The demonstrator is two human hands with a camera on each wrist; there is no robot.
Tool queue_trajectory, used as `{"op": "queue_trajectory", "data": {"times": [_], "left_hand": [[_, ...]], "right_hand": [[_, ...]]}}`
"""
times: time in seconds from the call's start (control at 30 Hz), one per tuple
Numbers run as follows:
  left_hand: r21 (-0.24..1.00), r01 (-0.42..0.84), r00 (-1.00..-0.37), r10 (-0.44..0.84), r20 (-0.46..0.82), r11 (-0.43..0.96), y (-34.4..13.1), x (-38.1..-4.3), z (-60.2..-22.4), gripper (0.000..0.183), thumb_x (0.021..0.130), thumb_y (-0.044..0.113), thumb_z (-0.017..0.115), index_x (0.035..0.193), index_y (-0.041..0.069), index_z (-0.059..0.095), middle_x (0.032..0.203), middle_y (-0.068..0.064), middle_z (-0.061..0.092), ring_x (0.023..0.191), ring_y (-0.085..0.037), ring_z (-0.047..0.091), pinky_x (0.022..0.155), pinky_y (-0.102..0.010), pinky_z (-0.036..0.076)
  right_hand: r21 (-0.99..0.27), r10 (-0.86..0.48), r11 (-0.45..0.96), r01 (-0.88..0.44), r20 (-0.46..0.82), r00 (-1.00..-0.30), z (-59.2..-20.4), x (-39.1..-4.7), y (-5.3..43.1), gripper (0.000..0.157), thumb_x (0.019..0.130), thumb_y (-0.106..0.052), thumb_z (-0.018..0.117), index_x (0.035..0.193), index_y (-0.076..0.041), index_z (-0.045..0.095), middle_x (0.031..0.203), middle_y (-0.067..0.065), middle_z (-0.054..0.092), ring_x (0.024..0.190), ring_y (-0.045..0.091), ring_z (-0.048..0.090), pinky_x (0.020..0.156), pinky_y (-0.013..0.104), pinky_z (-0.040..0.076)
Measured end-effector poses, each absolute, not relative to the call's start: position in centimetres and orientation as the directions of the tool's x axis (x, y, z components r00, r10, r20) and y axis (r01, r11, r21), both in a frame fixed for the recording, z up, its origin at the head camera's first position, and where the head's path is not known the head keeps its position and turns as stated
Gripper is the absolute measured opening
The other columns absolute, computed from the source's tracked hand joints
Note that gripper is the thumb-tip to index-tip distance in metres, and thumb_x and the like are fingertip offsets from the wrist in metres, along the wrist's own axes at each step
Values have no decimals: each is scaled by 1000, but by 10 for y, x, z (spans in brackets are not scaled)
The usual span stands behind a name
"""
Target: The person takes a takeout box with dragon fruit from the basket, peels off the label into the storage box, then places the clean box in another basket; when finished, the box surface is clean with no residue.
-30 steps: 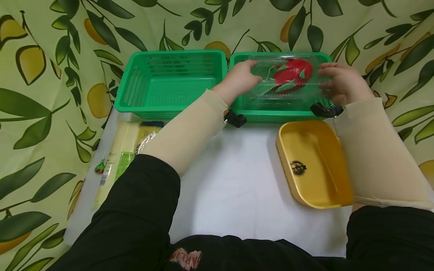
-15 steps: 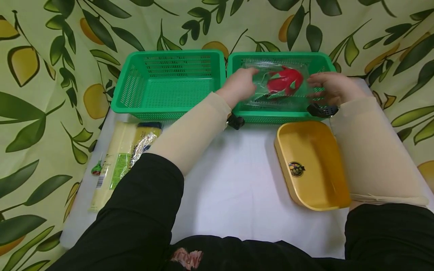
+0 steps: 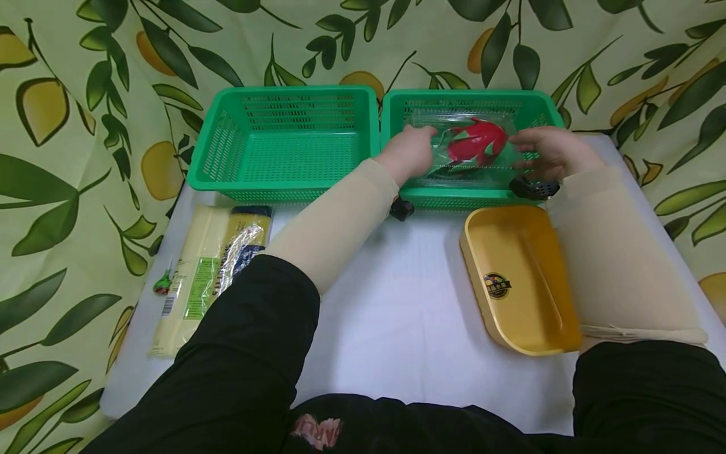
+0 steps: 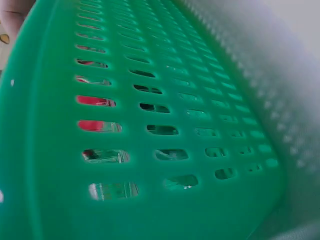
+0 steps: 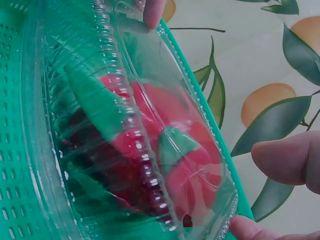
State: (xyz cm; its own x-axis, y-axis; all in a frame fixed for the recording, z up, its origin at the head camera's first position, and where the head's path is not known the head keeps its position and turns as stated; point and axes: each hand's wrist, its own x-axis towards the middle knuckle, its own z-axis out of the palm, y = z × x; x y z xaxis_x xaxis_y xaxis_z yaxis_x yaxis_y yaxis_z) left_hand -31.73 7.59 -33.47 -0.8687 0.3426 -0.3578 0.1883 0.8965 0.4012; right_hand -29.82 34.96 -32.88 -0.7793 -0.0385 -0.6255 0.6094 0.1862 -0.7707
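Observation:
A clear plastic box [image 3: 454, 176] with a red, green-tipped dragon fruit [image 3: 476, 141] inside sits in the right green basket [image 3: 465, 200]. My left hand [image 3: 407, 152] grips the left end of the box; its thumb is hard to make out. One of its fingertips [image 5: 153, 12] rests on the lid in the right wrist view. At the other end, my right hand [image 3: 558, 151] has its fingers extended and thumb apart. A finger [image 5: 247, 231] lies close by the box's edge, and contact is unclear. The basket's slotted wall [image 4: 150, 115] fills most of the left wrist view.
Left of it stands another green basket [image 3: 283, 194]. A yellow bin [image 3: 513, 277] with a round sticker sits at front right. Flat yellowish packets [image 3: 187, 277] and a small green-and-red item [image 3: 162, 282] lie on the left. Leaf-patterned cloth [image 3: 363, 38] rises behind.
The clear box with the dragon fruit has gone down into the right basket, both hands lowering with it. My right hand has shifted slightly left.

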Motion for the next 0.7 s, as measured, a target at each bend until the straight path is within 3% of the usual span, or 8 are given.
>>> {"op": "queue_trajectory", "data": {"times": [0.07, 0.13, 0.23, 0.33, 0.47, 0.53, 0.63, 0.7], "left_hand": [[399, 182, -868, 337, -364, 899, 77, -316, -335, 72, 111, 5, 38, 178, 27, 24, 186, -11, 14, 156, -23, 50, 57, -22, 38], [395, 174, -867, 330, -373, 902, 79, -314, -335, 72, 112, 6, 38, 178, 28, 23, 186, -14, 10, 108, -12, 70, 56, -22, 37], [393, 163, -862, 324, -389, 905, 80, -314, -336, 72, 113, 7, 38, 179, 28, 20, 186, -17, 5, 59, -6, 39, 55, -22, 36], [373, 174, -857, 326, -399, 912, 81, -314, -336, 71, 114, 9, 37, 179, 26, 16, 186, -20, 5, 57, -7, 40, 55, -22, 34], [330, 199, -856, 328, -399, 923, 81, -313, -335, 70, 114, 13, 35, 180, 24, 15, 185, -22, 7, 69, -13, 59, 55, -23, 32], [309, 209, -858, 326, -396, 928, 81, -312, -334, 69, 113, 13, 35, 180, 24, 17, 186, -19, 9, 107, -18, 71, 55, -22, 32], [272, 231, -857, 328, -397, 934, 79, -311, -330, 68, 114, 14, 34, 179, 22, 19, 187, -11, 11, 165, -28, 35, 54, -21, 34], [242, 249, -860, 329, -390, 938, 78, -309, -326, 67, 114, 16, 35, 179, 21, 19, 187, -8, 11, 173, -30, 7, 55, -20, 37]], "right_hand": [[-773, -39, 200, 602, -620, -784, -329, -297, 350, 17, 114, -44, 55, 125, -35, 44, 187, -1, -3, 172, 36, 9, 136, 56, 11], [-776, -34, 215, 592, -612, -790, -329, -295, 350, 17, 115, -44, 55, 125, -36, 45, 188, 0, -5, 172, 38, 8, 136, 57, 11], [-781, -23, 232, 580, -601, -799, -329, -293, 348, 16, 114, -46, 55, 124, -36, 46, 188, 1, -6, 173, 39, 8, 136, 58, 12], [-783, -8, 235, 576, -594, -805, -328, -292, 345, 18, 114, -45, 55, 129, -37, 48, 188, 0, -6, 173, 38, 10, 136, 57, 14], [-774, 11, 263, 575, -594, -805, -327, -290, 340, 56, 114, -45, 55, 166, -36, 36, 188, -3, -5, 173, 35, 9, 137, 53, 17], [-774, 24, 262, 577, -592, -806, -327, -290, 337, 57, 114, -45, 56, 166, -35, 36, 188, -3, -4, 173, 35, 6, 137, 53, 17], [-775, 45, 259, 577, -587, -809, -326, -289, 333, 42, 114, -45, 57, 153, -36, 46, 188, -3, -5, 174, 37, 2, 137, 54, 17], [-776, 67, 267, 571, -576, -815, -324, -286, 329, 44, 113, -47, 58, 155, -37, 46, 188, -4, -6, 174, 37, 1, 138, 55, 16]]}}
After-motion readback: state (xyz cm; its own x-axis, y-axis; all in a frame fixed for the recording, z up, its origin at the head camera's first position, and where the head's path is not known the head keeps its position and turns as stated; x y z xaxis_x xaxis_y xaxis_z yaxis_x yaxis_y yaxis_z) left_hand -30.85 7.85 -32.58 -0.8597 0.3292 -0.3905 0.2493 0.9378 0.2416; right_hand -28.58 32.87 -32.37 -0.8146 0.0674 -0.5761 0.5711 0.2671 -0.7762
